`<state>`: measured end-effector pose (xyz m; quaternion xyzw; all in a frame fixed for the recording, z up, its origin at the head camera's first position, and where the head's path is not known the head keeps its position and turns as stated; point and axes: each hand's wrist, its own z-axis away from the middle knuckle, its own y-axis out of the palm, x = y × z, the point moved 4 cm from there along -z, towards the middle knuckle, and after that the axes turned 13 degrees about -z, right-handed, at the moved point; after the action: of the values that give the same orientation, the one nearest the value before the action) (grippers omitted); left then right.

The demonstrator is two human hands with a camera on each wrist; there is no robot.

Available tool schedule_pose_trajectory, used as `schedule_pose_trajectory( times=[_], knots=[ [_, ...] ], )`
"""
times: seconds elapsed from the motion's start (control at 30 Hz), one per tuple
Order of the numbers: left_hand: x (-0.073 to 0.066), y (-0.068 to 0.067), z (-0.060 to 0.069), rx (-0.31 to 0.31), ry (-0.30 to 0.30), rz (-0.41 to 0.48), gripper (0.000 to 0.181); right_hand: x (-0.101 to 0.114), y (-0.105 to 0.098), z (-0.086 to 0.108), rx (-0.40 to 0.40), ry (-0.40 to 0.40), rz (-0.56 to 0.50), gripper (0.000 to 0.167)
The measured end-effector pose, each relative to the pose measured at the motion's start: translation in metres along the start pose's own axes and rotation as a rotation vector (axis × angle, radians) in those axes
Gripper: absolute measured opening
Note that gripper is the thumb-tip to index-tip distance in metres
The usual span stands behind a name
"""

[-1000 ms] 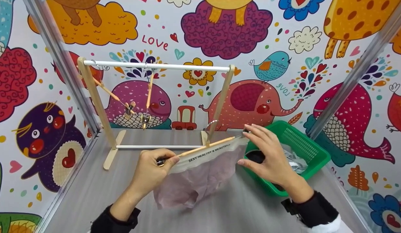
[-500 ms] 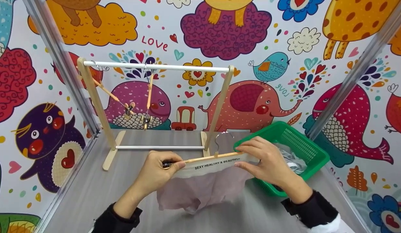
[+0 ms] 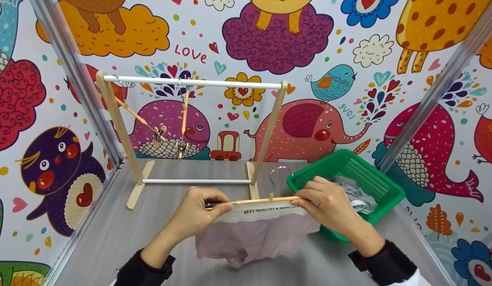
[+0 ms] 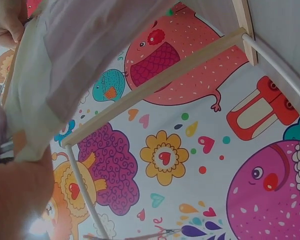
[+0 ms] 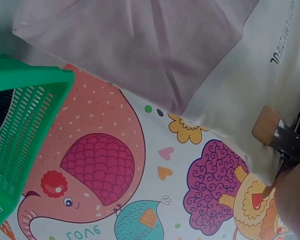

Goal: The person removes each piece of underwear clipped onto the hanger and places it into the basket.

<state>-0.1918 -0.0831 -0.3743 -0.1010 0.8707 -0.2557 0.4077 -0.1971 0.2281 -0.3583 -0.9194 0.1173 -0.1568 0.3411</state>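
Note:
Both hands hold a wooden clip hanger [image 3: 253, 201] level above the table. From it hangs a pair of mauve underpants [image 3: 257, 236] with a printed white waistband [image 3: 242, 213]. The left hand [image 3: 202, 208] pinches the hanger's left end, partly covering a dark clip. At the other end the right hand [image 3: 329, 200] pinches the rod and the waistband's edge between thumb and fingers. In the right wrist view a clip [image 5: 285, 137] with a wooden pad grips the waistband. The hanger's metal hook [image 3: 273, 174] points up.
A wooden rack [image 3: 277, 119] with a white top bar [image 3: 226, 82] stands behind the hands. Two clip hangers, one of them a left hanger [image 3: 130, 111], hang on it. A green basket [image 3: 384, 190] with grey-white cloth [image 3: 359, 196] is at the right.
The hanger has levelled out and come slightly nearer and to the right, its hook turning upright. The right hand, spread at first, has closed on the right end.

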Motion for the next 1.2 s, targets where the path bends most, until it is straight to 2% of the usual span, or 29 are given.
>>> schedule_pose_trajectory(
  times=[0.17, 0.27, 0.37, 0.5, 0.63, 0.87, 1.03, 1.2],
  knots=[
    [-0.001, -0.002, 0.000, 0.044, -0.058, 0.014, 0.007, -0.001, 0.000, 0.004, -0.024, 0.003, -0.023, 0.015],
    [0.000, -0.006, 0.001, 0.039, -0.097, 0.034, 0.014, -0.001, -0.002, 0.005, -0.034, 0.019, -0.029, 0.015],
    [-0.001, -0.010, 0.002, 0.032, -0.103, 0.047, 0.021, -0.001, -0.005, 0.006, -0.040, 0.048, -0.029, 0.016],
    [-0.002, -0.012, 0.002, 0.034, -0.063, 0.057, 0.024, 0.000, -0.009, 0.007, -0.030, 0.084, -0.019, 0.019],
    [-0.002, -0.012, 0.001, 0.014, -0.023, 0.040, 0.015, 0.001, -0.011, 0.008, -0.022, 0.101, -0.009, 0.018],
    [-0.001, -0.014, -0.001, -0.026, 0.025, 0.001, 0.007, 0.004, -0.011, 0.007, -0.043, 0.044, 0.024, 0.017],
    [-0.001, -0.013, -0.001, -0.046, 0.065, -0.003, 0.004, 0.005, -0.012, 0.006, -0.047, 0.038, 0.039, 0.018],
    [-0.001, -0.012, -0.003, -0.053, 0.079, 0.015, 0.005, 0.006, -0.013, 0.006, -0.052, 0.029, 0.037, 0.020]
  ],
)
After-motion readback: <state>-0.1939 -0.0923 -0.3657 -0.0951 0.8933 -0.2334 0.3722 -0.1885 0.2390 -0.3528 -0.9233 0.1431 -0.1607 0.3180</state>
